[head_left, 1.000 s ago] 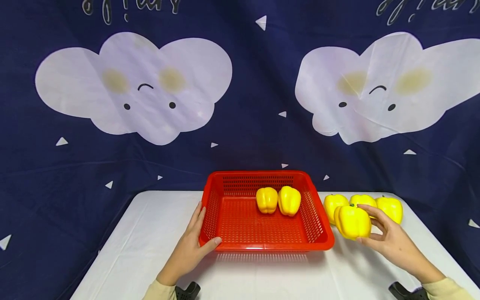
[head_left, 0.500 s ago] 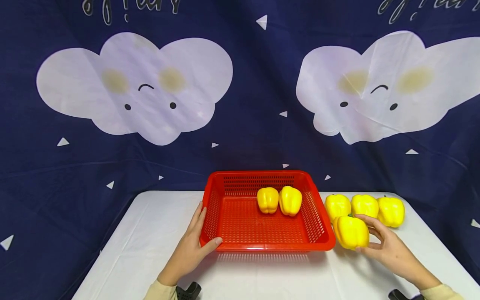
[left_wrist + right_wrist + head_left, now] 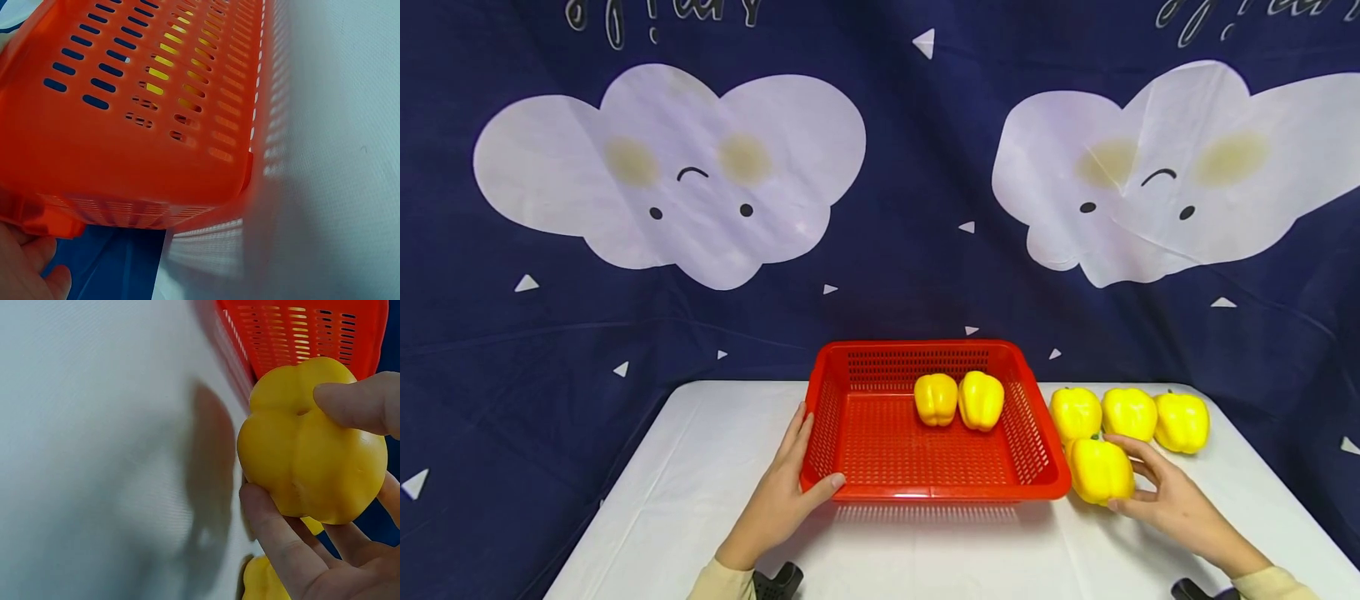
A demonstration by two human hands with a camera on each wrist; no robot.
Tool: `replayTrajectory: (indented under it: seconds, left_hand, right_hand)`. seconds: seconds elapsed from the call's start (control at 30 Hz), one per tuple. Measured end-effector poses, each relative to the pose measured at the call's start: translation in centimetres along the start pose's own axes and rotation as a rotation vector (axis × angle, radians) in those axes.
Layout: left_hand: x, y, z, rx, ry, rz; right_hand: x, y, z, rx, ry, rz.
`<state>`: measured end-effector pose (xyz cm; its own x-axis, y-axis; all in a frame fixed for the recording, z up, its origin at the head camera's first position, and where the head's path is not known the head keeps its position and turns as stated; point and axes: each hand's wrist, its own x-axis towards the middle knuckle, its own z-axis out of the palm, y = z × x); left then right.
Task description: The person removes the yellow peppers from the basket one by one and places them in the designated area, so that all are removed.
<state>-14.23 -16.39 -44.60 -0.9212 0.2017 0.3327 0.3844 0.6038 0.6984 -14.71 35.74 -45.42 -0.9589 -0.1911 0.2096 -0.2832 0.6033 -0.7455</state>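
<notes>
My right hand [image 3: 1176, 504] holds a yellow bell pepper [image 3: 1100, 472] beside the basket's right front corner. In the right wrist view, the thumb presses one end of this pepper [image 3: 306, 450] and fingers support it from the other side; it appears held off the cloth. My left hand [image 3: 778, 492] grips the left front corner of a red plastic basket [image 3: 925, 493], thumb over the rim and fingers along the outer side. Inside the basket, towards the back right, lie two yellow bell peppers [image 3: 981, 401]. Three more bell peppers [image 3: 1129, 414] stand in a row right of the basket.
A white cloth covers the table [image 3: 700, 467]. Behind it hangs a dark blue curtain [image 3: 917, 250] with printed clouds. The basket's slotted wall [image 3: 125, 156] fills much of the left wrist view. Black straps with devices [image 3: 778, 581] sit on the wrists.
My right hand has brought the held bell pepper lower and slightly left, nearer the front of the table. The peppers behind it show more fully. The left hand stays on the basket.
</notes>
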Motion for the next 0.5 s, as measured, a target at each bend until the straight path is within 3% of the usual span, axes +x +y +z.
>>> replayTrajectory:
  seconds: [0.5]
  left_hand:
    - [0.02,-0.05,0.03,0.002,0.002,0.000]
  right_hand:
    - [0.00,0.46,0.26,-0.004,-0.043,0.015]
